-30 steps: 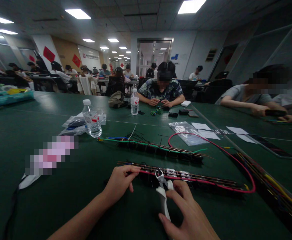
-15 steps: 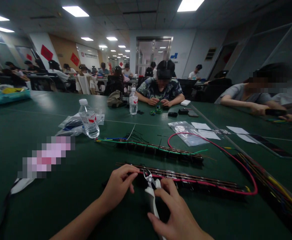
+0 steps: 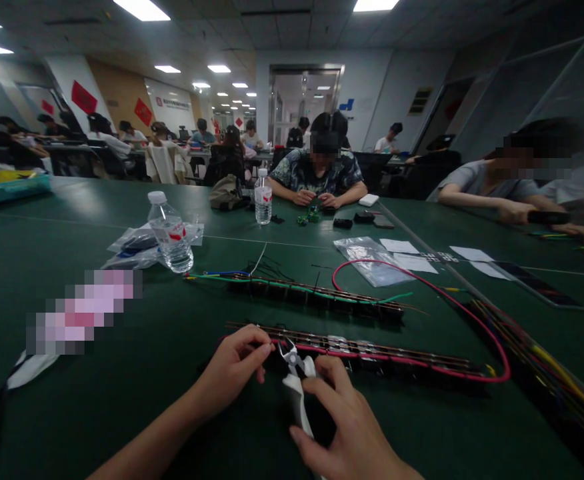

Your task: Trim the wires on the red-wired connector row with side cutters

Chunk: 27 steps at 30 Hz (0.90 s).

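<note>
Low in the middle of the frame, the near terminal strip lies across the green table, a long dark bar with a pink wire running along it and looping up and round at its right end. Your left hand sits at the strip's left end, fingers drawn together in a pinch on the strip or the wire there; which of the two cannot be told. Your right hand, at the bottom centre, is wrapped around the white handles of a pair of cutters, whose metal tips point up at the strip just beside your left fingertips; whether the tips touch the wire cannot be told.

Just above, in the centre of the frame, a second strip lies parallel, with a green wire along it. Towards the right edge, a bundle of coloured wires runs diagonally down. A water bottle stands left of centre on clear plastic bags, and another clear bag lies right of centre. Across the table, in the upper middle, a seated person has both hands on small parts; another person's arm rests at the upper right.
</note>
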{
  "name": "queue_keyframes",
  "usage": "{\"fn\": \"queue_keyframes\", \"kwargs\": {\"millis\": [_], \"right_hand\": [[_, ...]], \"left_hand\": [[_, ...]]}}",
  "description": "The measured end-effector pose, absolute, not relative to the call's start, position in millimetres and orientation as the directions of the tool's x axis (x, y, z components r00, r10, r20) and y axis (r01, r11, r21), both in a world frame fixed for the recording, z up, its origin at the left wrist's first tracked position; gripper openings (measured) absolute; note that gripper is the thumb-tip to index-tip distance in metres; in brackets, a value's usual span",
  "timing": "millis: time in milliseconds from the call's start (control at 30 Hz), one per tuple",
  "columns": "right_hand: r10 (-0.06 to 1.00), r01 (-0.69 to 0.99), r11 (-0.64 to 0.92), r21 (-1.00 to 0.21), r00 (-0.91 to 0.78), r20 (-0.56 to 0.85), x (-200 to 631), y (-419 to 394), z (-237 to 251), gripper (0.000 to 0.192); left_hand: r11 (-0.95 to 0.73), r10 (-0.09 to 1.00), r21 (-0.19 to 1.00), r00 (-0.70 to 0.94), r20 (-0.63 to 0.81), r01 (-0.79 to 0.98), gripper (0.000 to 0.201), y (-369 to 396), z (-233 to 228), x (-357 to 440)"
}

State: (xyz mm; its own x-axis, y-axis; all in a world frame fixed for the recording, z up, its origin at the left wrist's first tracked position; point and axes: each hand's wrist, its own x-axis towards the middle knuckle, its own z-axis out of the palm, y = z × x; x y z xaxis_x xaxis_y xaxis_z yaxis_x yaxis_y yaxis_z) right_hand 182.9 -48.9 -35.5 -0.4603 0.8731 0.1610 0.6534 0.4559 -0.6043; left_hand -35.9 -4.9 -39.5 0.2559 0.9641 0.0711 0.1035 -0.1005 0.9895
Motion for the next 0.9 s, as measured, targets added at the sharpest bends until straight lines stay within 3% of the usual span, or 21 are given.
{"fn": "queue_keyframes", "kwargs": {"millis": [367, 900], "right_hand": [[0.856, 0.637, 0.449, -0.627, -0.508, 0.097, 183.7, -49.2, -34.0, 0.042], [0.828, 0.624, 0.499, -0.602, -0.548, 0.119, 186.4, -51.1, -33.1, 0.036]], "left_hand": [[-0.116, 0.947, 0.989, 0.31, 0.081, 0.094, 0.016, -5.2, -38.1, -37.5], [-0.12, 0.949, 0.991, 0.298, 0.099, 0.053, 0.009, -4.4, -41.7, -36.8]]}}
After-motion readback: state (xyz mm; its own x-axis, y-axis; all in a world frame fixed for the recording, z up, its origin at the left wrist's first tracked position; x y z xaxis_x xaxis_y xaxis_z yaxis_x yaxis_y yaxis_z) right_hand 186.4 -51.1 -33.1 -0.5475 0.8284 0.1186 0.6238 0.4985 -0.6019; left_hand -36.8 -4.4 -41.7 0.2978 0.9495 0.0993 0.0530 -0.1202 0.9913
